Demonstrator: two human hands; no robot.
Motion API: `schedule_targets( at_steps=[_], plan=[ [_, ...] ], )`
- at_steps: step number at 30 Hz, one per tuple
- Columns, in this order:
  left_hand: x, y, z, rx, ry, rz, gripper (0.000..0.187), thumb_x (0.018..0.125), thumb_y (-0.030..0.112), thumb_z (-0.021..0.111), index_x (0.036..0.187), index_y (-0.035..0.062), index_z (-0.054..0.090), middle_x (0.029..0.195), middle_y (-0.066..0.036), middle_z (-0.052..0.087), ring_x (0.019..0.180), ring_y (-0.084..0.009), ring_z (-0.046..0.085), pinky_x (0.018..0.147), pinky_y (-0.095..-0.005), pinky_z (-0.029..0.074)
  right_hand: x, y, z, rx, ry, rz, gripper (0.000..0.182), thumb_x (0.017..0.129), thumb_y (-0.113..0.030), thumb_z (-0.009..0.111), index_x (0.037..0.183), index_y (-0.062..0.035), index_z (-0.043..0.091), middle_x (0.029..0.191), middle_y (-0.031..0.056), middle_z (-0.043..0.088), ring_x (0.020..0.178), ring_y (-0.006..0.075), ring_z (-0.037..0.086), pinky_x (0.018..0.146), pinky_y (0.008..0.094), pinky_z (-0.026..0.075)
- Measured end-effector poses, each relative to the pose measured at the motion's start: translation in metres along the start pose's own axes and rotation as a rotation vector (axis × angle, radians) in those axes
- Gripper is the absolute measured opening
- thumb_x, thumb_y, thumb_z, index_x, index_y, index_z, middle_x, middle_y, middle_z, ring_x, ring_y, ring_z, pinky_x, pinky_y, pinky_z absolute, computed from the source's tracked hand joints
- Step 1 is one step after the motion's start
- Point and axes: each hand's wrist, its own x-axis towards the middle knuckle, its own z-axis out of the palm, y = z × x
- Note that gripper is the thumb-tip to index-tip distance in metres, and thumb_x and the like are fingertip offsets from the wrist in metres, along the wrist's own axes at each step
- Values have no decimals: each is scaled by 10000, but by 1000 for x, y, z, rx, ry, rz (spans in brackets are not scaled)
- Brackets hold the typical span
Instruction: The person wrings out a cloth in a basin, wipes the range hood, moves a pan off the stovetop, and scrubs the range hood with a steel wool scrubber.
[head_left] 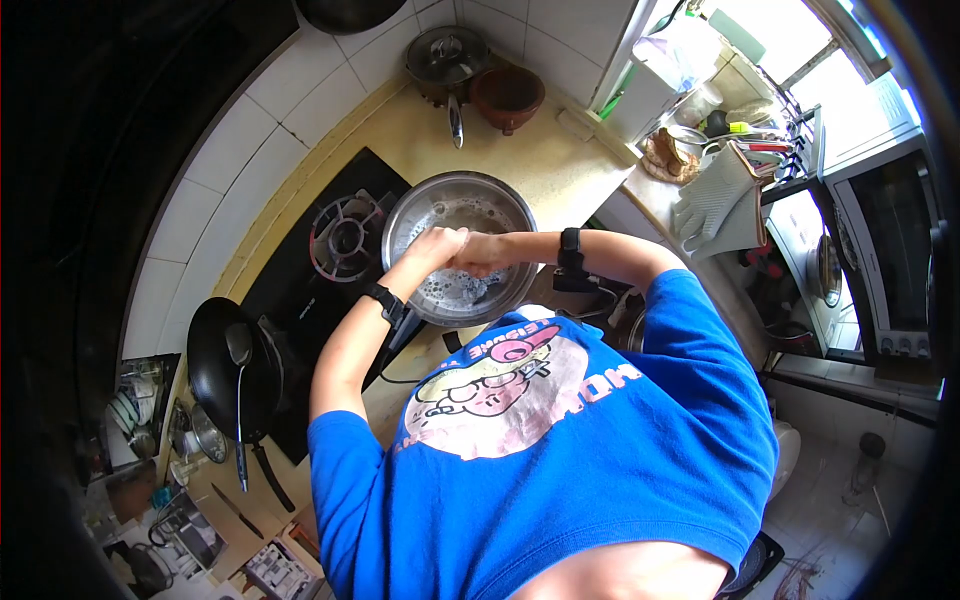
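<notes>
A metal bowl [404, 205] holds water with foam and bubbles at its middle. Over the water, my left hand [438, 248] and my right hand [482, 255] meet, with the fingers of both closed. Whatever lies between them, if anything, is hidden. A greyish, foamy patch shows in the water just below my right hand; I cannot make out what it is. Both wrists wear black bands.
Left of the bowl is a black stove with a burner [346, 236]. A wok [222, 345] with a ladle [240, 400] sits farther left. Behind stand a lidded pan [430, 65] and a brown pot [507, 95]. A knife [237, 512] lies at lower left.
</notes>
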Motion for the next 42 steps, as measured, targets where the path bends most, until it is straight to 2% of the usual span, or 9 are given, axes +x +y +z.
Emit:
schedule_targets(
  at_steps=[5,12,16,18,22,24,29,33,42],
  plan=[
    [2,-9,20,-42,41,-50,215,861,133,434,995,-28,485,835,-244,611,819,-376,607,668,-426,489,37,32,-11,-1167,382,-241,227,763,-147,594,930,5,573,716,125,613,673,226,626,594,317,489],
    [4,-8,24,-411,120,-176,272,836,111,477,1053,-52,448,918,-299,581,911,-376,588,748,-421,465,-10,-22,18,-1082,618,42,279,781,-133,529,1004,33,551,814,200,636,803,328,636,692,404,510],
    [5,-6,24,-666,239,-79,352,804,106,519,1100,-48,407,870,-229,608,905,-334,600,772,-376,463,-10,-20,6,-1316,681,-268,262,784,-68,485,1031,19,482,722,201,624,682,329,637,587,438,504],
    [2,3,11,-847,88,-244,385,791,77,531,1124,-33,373,917,-185,584,936,-297,577,800,-357,449,-17,-26,5,-1443,668,-378,233,791,-70,480,1008,15,462,714,203,619,682,339,632,591,439,499],
    [-18,15,5,-881,344,-151,449,763,33,564,1147,29,331,985,-125,504,980,-232,523,833,-334,422,-38,-39,21,-1140,687,-407,289,773,-72,522,1019,3,393,723,211,607,694,371,615,603,451,481],
    [-36,19,-16,-869,247,-90,490,745,29,590,1161,53,333,1041,-108,466,1018,-168,486,852,-313,406,-51,-41,29,-893,689,-483,338,745,-79,558,1012,-3,365,748,246,592,718,409,593,612,453,473],
    [-57,19,-38,-1225,323,16,388,759,90,577,1105,31,411,1040,-61,478,977,-123,491,839,-277,405,-73,-42,27,-409,345,-709,457,794,-237,633,1112,-30,380,838,41,553,757,161,538,633,300,451],
    [-75,22,-63,-1694,284,-89,352,822,152,570,1125,31,438,1041,-39,492,943,-85,493,832,-241,403,-109,-81,49,-156,390,-379,338,869,-347,555,1047,-76,458,832,-8,538,745,50,494,605,189,385],
    [-67,32,-70,-1262,553,-15,147,858,122,565,973,44,516,881,4,523,831,-63,502,743,-203,408,-106,-77,56,339,450,-450,338,858,-263,558,1116,-77,445,973,12,540,847,94,522,742,263,452]
  ],
)
